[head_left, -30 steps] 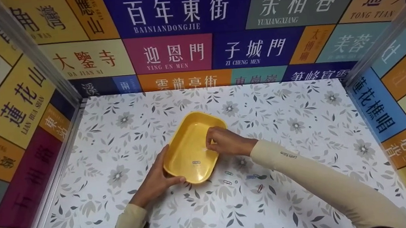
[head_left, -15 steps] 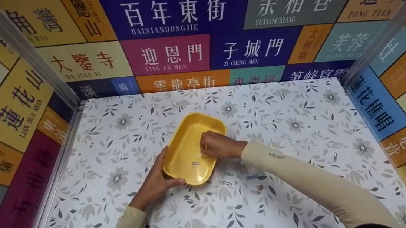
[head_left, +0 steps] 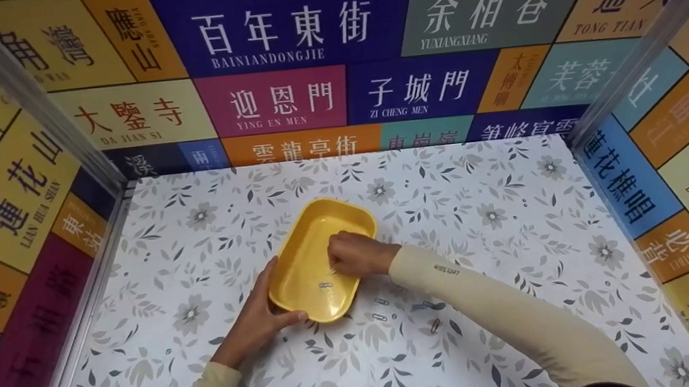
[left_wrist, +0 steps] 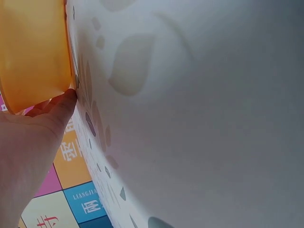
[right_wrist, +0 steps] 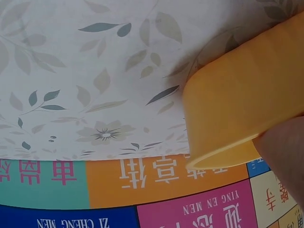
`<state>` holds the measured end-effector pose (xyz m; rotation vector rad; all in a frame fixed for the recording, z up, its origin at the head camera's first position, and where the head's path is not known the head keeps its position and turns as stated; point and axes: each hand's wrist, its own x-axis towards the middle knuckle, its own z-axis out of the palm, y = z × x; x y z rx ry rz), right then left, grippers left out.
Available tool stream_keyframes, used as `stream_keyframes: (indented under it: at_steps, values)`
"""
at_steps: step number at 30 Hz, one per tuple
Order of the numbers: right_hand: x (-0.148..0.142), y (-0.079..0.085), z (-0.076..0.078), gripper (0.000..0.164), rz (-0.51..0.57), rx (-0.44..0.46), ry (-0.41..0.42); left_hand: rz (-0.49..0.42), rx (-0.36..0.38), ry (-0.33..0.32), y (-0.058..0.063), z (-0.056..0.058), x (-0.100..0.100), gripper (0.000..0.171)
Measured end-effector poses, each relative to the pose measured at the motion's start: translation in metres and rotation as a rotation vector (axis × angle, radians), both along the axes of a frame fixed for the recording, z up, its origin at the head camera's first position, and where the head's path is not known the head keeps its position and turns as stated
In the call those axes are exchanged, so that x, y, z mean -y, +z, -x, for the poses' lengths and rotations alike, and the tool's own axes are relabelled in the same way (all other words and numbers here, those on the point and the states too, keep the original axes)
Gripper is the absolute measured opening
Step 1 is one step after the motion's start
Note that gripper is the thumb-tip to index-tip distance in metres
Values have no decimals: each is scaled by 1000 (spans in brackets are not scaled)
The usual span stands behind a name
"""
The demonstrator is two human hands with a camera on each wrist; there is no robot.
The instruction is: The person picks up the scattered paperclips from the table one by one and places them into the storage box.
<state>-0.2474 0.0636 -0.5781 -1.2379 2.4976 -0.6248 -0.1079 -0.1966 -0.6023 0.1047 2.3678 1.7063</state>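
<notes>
A yellow plastic tray (head_left: 303,257) stands slantwise on the table in the head view. My left hand (head_left: 256,325) holds its left side, thumb at the near corner; in the left wrist view the fingers (left_wrist: 59,107) lie against the tray's outer wall. Over the tray's right half, my right hand (head_left: 357,254) is curled, its fingertips pinching a small pale paper clip (head_left: 333,272) that is mostly hidden. Another paper clip (head_left: 325,285) lies on the tray floor. In the right wrist view, the tray wall (right_wrist: 242,95) hides the fingertips.
Right of the tray, several paper clips lie loose on the flower-patterned table (head_left: 477,193), among them a white clip (head_left: 380,317), a blue clip (head_left: 432,305) and a red clip (head_left: 435,325). Panels with printed characters (head_left: 285,38) enclose the back and both sides.
My right hand has moved left and nearer within the tray, with the pale clip at its fingertips. The left hand keeps its hold. The head view has tilted slightly.
</notes>
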Motion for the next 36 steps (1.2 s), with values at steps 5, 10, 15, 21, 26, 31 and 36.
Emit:
stream_keyframes:
  at_steps: [5,10,15,21,26,31,36]
  values:
    - [4,25,-10,15,-53,10,-13,-9,-16,-3,0,0,-1,127]
    - [2,21,-12,13,-45,-35,-48,-1,-33,-16,0,0,-1,126]
    - [-4,21,-13,13,14,-55,-86,4,-9,-11,1,0,-1,126]
    - [-20,32,-13,17,81,-19,-135,18,10,-2,1,2,-1,128]
    - [-33,37,-15,20,113,-22,-154,41,14,9,1,1,-1,129]
    - [-48,36,-21,21,157,-2,-179,61,13,12,1,1,-1,131]
    - [-64,34,-30,22,232,45,-214,42,-3,12,-1,1,-2,130]
